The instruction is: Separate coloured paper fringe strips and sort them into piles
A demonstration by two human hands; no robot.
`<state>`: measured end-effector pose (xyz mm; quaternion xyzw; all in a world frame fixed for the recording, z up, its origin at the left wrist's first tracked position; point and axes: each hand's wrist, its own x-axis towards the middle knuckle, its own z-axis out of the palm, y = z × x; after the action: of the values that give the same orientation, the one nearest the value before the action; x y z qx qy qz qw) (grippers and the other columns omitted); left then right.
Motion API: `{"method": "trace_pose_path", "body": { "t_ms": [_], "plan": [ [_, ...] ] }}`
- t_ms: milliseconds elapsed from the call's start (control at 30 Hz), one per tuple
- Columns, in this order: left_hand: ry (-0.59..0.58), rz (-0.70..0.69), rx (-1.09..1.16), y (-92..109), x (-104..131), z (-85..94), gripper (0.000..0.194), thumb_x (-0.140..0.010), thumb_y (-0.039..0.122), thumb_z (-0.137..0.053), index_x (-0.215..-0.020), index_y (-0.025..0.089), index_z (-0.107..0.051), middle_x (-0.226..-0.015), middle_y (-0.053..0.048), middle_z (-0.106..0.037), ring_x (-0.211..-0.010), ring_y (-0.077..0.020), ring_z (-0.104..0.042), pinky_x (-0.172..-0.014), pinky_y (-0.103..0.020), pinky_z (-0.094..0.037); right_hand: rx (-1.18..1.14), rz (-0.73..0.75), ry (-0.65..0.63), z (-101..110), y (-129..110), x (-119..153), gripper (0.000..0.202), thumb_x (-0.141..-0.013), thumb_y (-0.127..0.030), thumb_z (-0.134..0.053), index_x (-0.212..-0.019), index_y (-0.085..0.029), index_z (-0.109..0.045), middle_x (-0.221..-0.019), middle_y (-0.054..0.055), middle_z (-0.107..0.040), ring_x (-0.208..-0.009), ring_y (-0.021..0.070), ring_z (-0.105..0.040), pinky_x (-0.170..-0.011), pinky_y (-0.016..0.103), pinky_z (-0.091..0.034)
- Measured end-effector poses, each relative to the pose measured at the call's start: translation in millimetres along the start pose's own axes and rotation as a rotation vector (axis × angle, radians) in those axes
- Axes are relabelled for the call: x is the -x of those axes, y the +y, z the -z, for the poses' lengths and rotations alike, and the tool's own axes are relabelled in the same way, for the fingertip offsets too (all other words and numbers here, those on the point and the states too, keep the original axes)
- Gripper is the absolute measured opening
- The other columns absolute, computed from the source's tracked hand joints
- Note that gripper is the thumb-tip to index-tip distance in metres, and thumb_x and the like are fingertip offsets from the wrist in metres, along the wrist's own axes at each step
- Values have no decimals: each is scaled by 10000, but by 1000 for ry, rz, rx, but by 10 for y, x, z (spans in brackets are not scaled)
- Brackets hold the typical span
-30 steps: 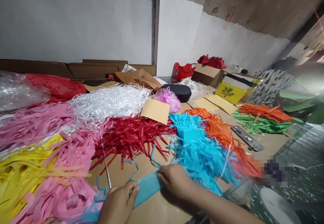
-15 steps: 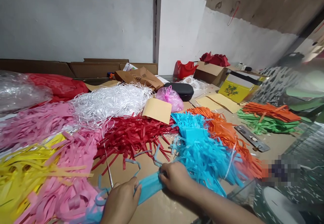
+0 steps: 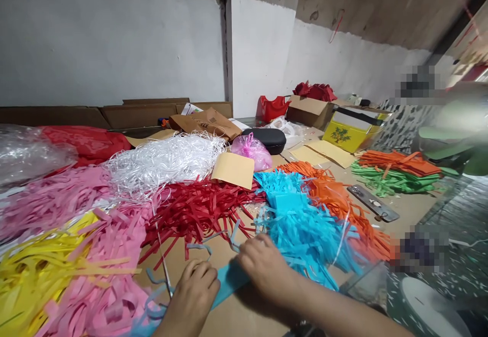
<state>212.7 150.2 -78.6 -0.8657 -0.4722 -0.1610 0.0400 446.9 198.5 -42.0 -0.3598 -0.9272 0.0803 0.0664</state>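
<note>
Blue fabric strip (image 3: 229,282) is at bottom centre, low over the cardboard-covered bench (image 3: 263,316), running flat between both hands. Left hand (image 3: 196,294): grip clenched on the strip's left part, fingers curled over it, thumb hidden. Right hand (image 3: 263,268): grip clenched on the right part, knuckles up, thumb also hidden. Loose blue ends (image 3: 147,322) poke out left of the left wrist. Thin white strand (image 3: 161,250) runs down to just beside the left hand.

Next out: yellow strips (image 3: 34,271) far left, pink strips (image 3: 118,255) right of them, red strips (image 3: 198,210) ahead of the hands, blue strip pile (image 3: 301,225) just beyond the right hand, orange strips (image 3: 339,207) beside that pile. Phone (image 3: 373,203) right of the orange.

Further: white string heap (image 3: 168,161), tan card (image 3: 233,171), pink plastic bag (image 3: 253,153) touching a black case (image 3: 269,139). Orange bundle (image 3: 400,162) sits on a green bundle (image 3: 396,179), right side.

Back: yellow box (image 3: 343,131), open carton (image 3: 309,111), then wall (image 3: 114,47).
</note>
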Motion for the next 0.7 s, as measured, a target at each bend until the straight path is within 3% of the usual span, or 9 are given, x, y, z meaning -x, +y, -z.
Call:
{"method": "trace_pose_path", "body": {
  "t_ms": [67,100,233,333,433,500,600,667,700],
  "plan": [
    [-7,-28,22,36,17,27,146,-783,118,-669,-779,264,-669,-805,51,-699,-860,-187,-619,-1099,-421,-342,-32,228,-63,-11,54,46,226,-907,-188,-632,-1131,-157,-634,-1069,118,-705,-1000,260,-618,-935,369,-418],
    [-6,-27,9,66,24,50,81,-769,198,-709,-810,264,-687,-818,41,-707,-875,-202,-623,-1141,-451,-303,-67,258,-84,-25,97,48,264,-852,-183,-669,-1112,-148,-637,-1035,114,-705,-959,257,-624,-884,349,-436],
    [26,23,-140,181,19,114,342,-720,500,-753,-869,192,-752,-860,-64,-746,-937,-294,-647,-1171,-567,-246,-253,108,-83,-76,304,-50,330,-777,-72,-614,-1093,-163,-643,-1013,75,-731,-913,218,-665,-835,288,-459],
    [79,51,-137,193,-3,94,110,-788,271,-653,-816,198,-731,-818,-45,-735,-898,-261,-659,-1145,-555,-276,-302,84,-86,-78,383,-115,364,-765,-57,-592,-1108,-175,-623,-986,41,-740,-864,190,-677,-784,250,-468],
    [116,52,-91,147,11,50,210,-810,94,-525,-789,233,-681,-783,-2,-716,-854,-220,-654,-1114,-512,-285,-295,111,-75,-96,370,-100,435,-710,-153,-721,-1134,-175,-625,-1034,55,-725,-912,228,-667,-858,310,-463],
    [142,19,-56,103,62,8,259,-845,69,-480,-806,249,-662,-785,18,-713,-843,-200,-651,-1111,-486,-271,-282,147,-38,-130,363,-74,417,-731,-229,-774,-1126,-168,-652,-1045,77,-713,-955,252,-654,-895,355,-446],
    [244,9,28,8,179,-66,289,-905,90,-448,-836,271,-662,-812,40,-724,-849,-180,-662,-1131,-484,-249,-303,169,5,-179,408,-63,141,-911,-254,-698,-1026,-173,-715,-1003,77,-720,-947,219,-657,-851,325,-442],
    [209,25,80,-83,242,-83,226,-942,177,-503,-891,306,-682,-866,58,-742,-875,-175,-683,-1108,-481,-282,-333,155,11,-186,458,-78,100,-962,-261,-681,-976,-182,-741,-972,57,-731,-922,190,-666,-839,297,-442],
    [134,45,98,-133,257,-73,178,-954,238,-541,-924,329,-691,-899,65,-751,-896,-176,-695,-1087,-479,-312,-344,146,13,-180,480,-88,106,-955,-280,-706,-963,-183,-748,-955,48,-733,-908,183,-669,-838,290,-445]
  ]
}}
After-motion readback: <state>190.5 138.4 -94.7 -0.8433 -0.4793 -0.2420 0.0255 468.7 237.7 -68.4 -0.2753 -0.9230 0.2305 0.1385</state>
